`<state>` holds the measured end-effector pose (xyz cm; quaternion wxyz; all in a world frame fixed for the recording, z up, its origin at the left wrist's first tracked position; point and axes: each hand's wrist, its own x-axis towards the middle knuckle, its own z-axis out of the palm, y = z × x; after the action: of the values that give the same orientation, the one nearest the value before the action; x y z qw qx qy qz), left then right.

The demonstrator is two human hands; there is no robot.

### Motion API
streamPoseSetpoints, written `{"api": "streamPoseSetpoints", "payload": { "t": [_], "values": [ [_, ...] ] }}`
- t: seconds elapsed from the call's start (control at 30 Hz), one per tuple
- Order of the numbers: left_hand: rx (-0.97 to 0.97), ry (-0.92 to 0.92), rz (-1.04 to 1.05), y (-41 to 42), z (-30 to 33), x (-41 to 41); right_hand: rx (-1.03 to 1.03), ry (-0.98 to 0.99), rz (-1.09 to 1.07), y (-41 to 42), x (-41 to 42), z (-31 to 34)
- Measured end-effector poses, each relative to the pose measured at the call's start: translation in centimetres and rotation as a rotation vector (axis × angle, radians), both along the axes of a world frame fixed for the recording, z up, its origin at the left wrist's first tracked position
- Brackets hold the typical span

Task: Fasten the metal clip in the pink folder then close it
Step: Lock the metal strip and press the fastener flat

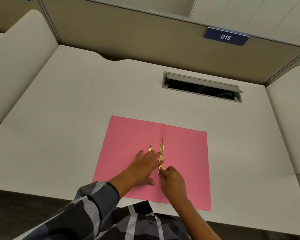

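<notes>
The pink folder (pixel 185 153) lies open flat on the white desk (pixel 76 118). A gold metal clip bar (pixel 161 153) runs along its centre fold, with a thin prong sticking up at its far end. A second small gold piece (pixel 150 148) lies on the left leaf. My left hand (pixel 142 168) rests flat on the left leaf, its fingertips touching the clip bar. My right hand (pixel 171 183) pinches the near end of the bar with closed fingers.
An open cable hatch (pixel 202 87) is sunk into the desk behind the folder. Beige partition walls enclose the desk on the back and both sides, with a blue "015" sign (pixel 225 37) on the back wall. The desk's front edge runs just below the folder.
</notes>
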<state>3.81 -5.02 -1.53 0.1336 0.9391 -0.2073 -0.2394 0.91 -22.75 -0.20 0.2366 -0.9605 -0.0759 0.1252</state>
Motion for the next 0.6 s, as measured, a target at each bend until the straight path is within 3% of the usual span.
{"api": "streamPoseSetpoints", "payload": {
  "t": [0.3,0.6],
  "values": [
    [0.025,-0.009,-0.008,-0.2,0.1,-0.1,0.063,0.138,-0.223,2.0,0.0,0.9],
    [0.027,-0.010,-0.003,-0.3,0.2,-0.1,0.095,0.123,-0.309,2.7,-1.1,0.6]
  ]
}}
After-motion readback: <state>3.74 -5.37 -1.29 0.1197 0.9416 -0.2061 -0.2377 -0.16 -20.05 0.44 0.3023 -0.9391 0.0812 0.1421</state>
